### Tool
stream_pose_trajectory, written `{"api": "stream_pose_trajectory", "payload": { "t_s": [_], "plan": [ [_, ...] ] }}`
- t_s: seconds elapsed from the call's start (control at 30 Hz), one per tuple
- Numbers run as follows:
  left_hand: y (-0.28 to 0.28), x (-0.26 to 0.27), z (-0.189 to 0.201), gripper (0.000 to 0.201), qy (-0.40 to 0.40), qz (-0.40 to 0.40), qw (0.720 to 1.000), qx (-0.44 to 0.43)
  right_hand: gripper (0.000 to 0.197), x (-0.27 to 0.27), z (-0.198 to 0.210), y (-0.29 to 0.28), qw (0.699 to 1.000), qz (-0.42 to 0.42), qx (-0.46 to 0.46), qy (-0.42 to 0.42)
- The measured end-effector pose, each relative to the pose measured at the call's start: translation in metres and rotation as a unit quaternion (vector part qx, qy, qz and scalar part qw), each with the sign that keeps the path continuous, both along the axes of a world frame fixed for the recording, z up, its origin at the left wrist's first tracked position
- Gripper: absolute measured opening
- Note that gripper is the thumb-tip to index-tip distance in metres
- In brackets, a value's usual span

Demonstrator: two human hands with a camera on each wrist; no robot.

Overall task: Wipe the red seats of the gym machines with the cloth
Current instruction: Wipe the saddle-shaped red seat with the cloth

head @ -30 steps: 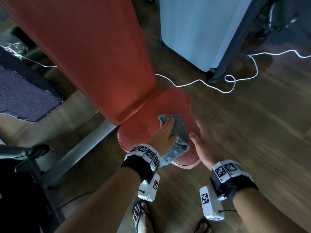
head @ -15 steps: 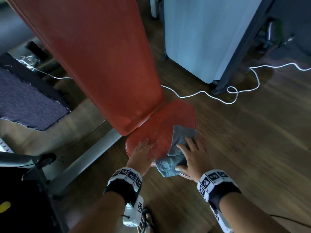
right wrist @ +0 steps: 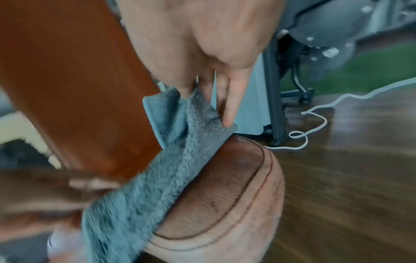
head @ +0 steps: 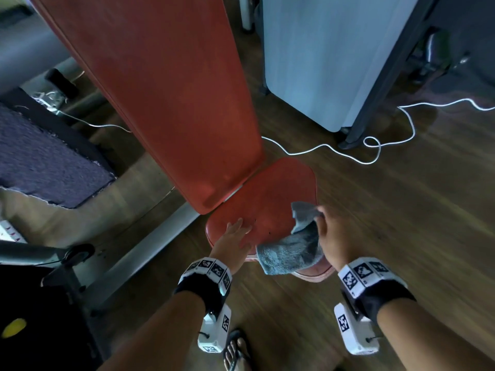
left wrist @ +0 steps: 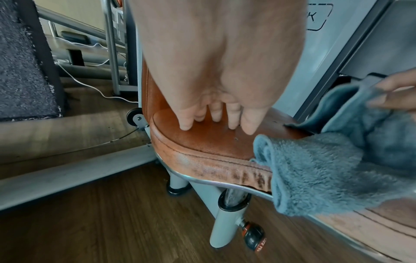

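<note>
1. Your right hand (head: 338, 236) has the cloth (head: 290, 253): its grip is closed round the cloth's upper end, fingers curled into the folds. The rest of the cloth trails over the seat (head: 270, 199) and hangs past the seat's near edge.
2. Your left hand (head: 234, 239) holds nothing. Its fingers (left wrist: 247, 124) are straight and rest on the seat's near left part, just beside the cloth. Use that hand to steady the seat.
3. The cloth is bunched into a narrow strip, so little of it would meet the seat. Spread it flat under your right palm before you stroke.
4. Press with the palm, not the fingertips, so the pile stays in contact across its width.
5. Work in overlapping passes from the backrest (head: 166, 84) toward the near edge, then move your left hand and wipe the patch it covers.
6. The wrist views show dark marks along the front rim (left wrist: 225, 170) and the stitched side. Wrap the cloth over that rim and rub along the seam.
7. Gather the hanging end into your grip, or it may drag on the floor (head: 401, 223) and pick up dirt.
8. Mind the white cable (head: 372, 145) on the floor beyond the seat when you step to the next machine.
</note>
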State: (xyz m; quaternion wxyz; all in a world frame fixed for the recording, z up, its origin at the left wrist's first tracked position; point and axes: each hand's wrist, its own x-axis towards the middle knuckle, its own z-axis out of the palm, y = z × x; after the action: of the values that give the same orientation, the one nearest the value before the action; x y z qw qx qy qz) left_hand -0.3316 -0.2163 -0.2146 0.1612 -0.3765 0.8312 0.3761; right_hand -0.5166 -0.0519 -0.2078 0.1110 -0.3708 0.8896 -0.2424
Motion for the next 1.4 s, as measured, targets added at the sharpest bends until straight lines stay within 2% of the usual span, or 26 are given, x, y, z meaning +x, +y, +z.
{"api": "stream_pose_trajectory", "payload": {
  "t_s": [0.07,0.17,0.27,0.33,0.47,0.6,0.8,0.9,1.0,1.07,1.17,1.27,1.4],
  "plan": [
    [0.0,0.001,0.0,0.048,0.006,0.0,1.0,-0.001,0.019,0.003,0.012,0.006,0.996,-0.006,-0.084,0.012],
    [-0.001,0.003,-0.001,0.048,0.012,-0.007,1.0,-0.006,0.016,0.017,0.02,0.016,0.984,0.133,-0.112,0.047],
    [-0.002,0.004,-0.004,0.048,0.021,0.001,1.0,-0.007,0.016,0.025,-0.001,0.031,0.96,0.275,-0.008,0.058],
    [-0.001,0.006,-0.007,0.05,0.029,0.006,1.0,-0.005,0.026,0.027,-0.009,0.038,0.953,0.294,0.044,0.057],
    [-0.001,0.007,-0.009,0.052,0.033,0.003,0.999,-0.001,0.053,0.029,-0.002,0.026,0.948,0.308,0.064,0.052],
    [0.0,0.008,-0.008,0.052,0.038,0.0,0.999,-0.011,0.061,0.03,-0.012,0.005,0.924,0.355,0.122,0.071],
    [-0.001,0.008,-0.007,0.051,0.046,0.001,0.999,-0.009,0.087,0.027,-0.022,0.002,0.93,0.298,0.197,0.087],
    [-0.001,0.01,-0.008,0.051,0.052,0.004,0.999,-0.003,0.088,0.02,-0.02,0.002,0.947,0.221,0.219,0.075],
    [0.0,0.01,-0.01,0.052,0.057,0.005,0.998,0.001,0.085,0.015,-0.013,0.003,0.96,0.132,0.222,0.106],
    [0.0,0.01,-0.012,0.053,0.059,0.004,0.998,0.004,0.095,0.016,-0.013,0.008,0.961,0.125,0.218,0.114],
    [0.0,0.012,-0.014,0.054,0.057,0.002,0.998,0.006,0.109,0.018,-0.021,0.02,0.951,0.167,0.227,0.123],
    [0.0,0.012,-0.017,0.054,0.054,-0.002,0.999,0.004,0.098,0.021,-0.022,0.022,0.955,0.159,0.221,0.114],
    [0.0,0.011,-0.017,0.055,0.038,-0.002,0.999,0.003,0.066,0.031,-0.017,0.016,0.962,0.132,0.225,0.076]
  ]
}}
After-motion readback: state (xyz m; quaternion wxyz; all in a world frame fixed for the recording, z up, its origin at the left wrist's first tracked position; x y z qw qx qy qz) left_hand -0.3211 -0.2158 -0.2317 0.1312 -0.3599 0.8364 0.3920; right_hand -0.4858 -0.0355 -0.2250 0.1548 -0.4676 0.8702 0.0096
